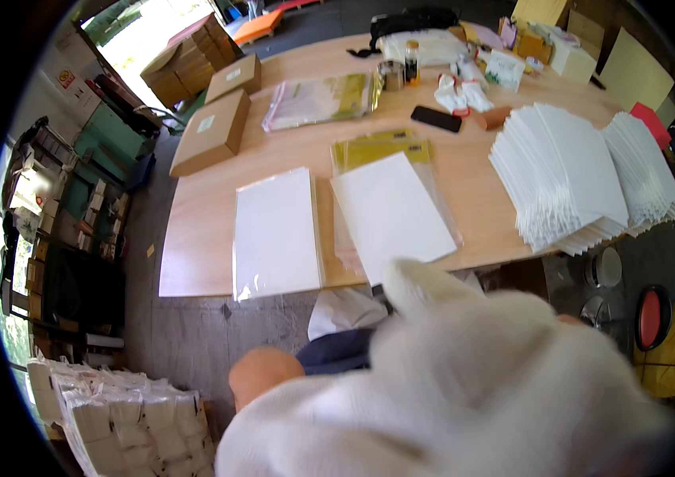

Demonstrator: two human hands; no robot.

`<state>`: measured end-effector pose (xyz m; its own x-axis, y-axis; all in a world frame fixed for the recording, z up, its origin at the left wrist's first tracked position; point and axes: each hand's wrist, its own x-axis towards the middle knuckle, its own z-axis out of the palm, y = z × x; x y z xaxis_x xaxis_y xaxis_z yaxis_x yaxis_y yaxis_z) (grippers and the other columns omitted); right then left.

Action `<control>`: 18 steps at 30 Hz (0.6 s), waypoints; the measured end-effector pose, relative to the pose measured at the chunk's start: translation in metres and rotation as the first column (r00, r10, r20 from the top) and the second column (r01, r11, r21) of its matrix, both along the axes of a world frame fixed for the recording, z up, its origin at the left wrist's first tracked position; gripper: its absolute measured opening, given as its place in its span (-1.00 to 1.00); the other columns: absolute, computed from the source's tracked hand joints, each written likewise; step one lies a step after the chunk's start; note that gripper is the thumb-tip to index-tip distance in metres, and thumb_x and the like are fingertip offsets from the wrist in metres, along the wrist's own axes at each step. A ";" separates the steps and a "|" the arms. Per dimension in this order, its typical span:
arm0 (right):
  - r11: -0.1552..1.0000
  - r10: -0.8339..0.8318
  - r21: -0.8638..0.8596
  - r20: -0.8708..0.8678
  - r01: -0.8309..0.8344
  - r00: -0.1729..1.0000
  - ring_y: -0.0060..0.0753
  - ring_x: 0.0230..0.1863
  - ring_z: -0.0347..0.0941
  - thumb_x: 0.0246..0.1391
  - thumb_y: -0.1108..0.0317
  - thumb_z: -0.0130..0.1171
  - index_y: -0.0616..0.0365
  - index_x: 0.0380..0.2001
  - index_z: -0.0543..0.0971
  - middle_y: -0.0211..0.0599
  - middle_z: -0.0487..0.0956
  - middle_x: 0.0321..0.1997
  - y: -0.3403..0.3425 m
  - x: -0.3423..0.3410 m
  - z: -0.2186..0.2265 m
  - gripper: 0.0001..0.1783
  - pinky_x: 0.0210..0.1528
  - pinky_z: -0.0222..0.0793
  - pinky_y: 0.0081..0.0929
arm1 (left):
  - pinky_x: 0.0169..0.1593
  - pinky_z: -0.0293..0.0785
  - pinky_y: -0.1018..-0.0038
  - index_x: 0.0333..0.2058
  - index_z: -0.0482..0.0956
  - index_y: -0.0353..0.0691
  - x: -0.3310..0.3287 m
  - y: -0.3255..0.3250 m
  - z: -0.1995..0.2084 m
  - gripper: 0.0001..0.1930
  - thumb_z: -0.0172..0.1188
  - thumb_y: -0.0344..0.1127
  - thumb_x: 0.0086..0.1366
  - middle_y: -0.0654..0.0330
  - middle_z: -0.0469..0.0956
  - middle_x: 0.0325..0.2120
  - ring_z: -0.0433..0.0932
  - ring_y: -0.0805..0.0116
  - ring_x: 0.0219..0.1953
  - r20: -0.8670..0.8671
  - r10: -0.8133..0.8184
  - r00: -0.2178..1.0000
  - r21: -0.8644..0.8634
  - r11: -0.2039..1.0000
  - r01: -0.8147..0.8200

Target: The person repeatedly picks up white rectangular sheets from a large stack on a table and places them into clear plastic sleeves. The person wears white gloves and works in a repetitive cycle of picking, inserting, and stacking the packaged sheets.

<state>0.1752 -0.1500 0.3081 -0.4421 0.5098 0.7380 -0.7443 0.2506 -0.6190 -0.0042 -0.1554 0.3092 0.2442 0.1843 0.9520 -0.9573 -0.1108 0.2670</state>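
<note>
Very close to the camera, white knitted gloves fill the lower middle and right, blurred and overlapping. The right hand [504,350] appears as the larger white shape, with one fingertip pointing up toward the table. Lower and to the left, the left hand [305,433] seems to be the other white shape; where one ends is unclear. Fingers and anything between them are hidden. Just beyond the gloves, a white sheet [393,211] lies tilted over clear plastic sleeves with gold tops [381,147]. A stack of white sheets in clear sleeves [276,230] sits left of it.
Fanned white paper stacks [564,171] stand on the right of the wooden table [194,238]. Farther back are a phone [436,118], more plastic sleeves [321,99], a jar [411,63] and cardboard boxes [212,135]. Wrapped white bundles [127,421] stand at lower left.
</note>
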 end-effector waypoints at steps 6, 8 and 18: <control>0.994 -0.060 0.090 0.002 0.060 0.998 -0.22 -0.20 0.35 0.05 0.06 -0.09 0.29 -0.23 0.52 -0.13 0.42 -0.18 -0.007 0.012 -0.021 -0.52 -0.13 0.24 -0.33 | -0.07 0.32 0.62 -0.09 0.38 -0.44 0.016 -0.004 0.018 -0.68 -0.02 -0.30 0.29 0.05 0.46 -0.18 0.44 0.36 -0.15 0.092 -0.524 0.846 0.227 0.839 0.495; 0.984 -0.126 0.129 0.018 0.123 0.992 -0.23 -0.26 0.35 0.04 0.12 -0.08 0.26 -0.25 0.52 -0.16 0.43 -0.24 -0.011 0.018 -0.028 -0.58 -0.18 0.25 -0.34 | -0.10 0.33 0.66 -0.11 0.38 -0.46 0.015 -0.002 0.013 -0.72 -0.04 -0.35 0.31 0.05 0.47 -0.20 0.45 0.38 -0.18 0.112 -0.605 0.789 0.278 0.781 0.559; 0.304 -0.953 0.640 0.208 0.706 0.222 -0.30 -0.55 0.38 -0.01 0.41 -0.02 0.12 -0.32 0.53 -0.31 0.49 -0.52 -0.005 0.039 -0.154 -0.82 -0.45 0.30 -0.37 | -0.20 0.40 0.38 -0.11 0.36 -0.28 -0.003 0.016 -0.247 -0.61 0.21 -0.26 0.14 0.17 0.48 -0.42 0.44 0.41 -0.30 -0.864 0.492 -0.108 0.149 0.045 -0.988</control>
<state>0.2140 -0.1548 0.1544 -0.2352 0.5795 0.7803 0.4278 0.7826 -0.4522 -0.0069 -0.1399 0.0627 -0.1019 0.9561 0.2748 0.2425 -0.2441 0.9390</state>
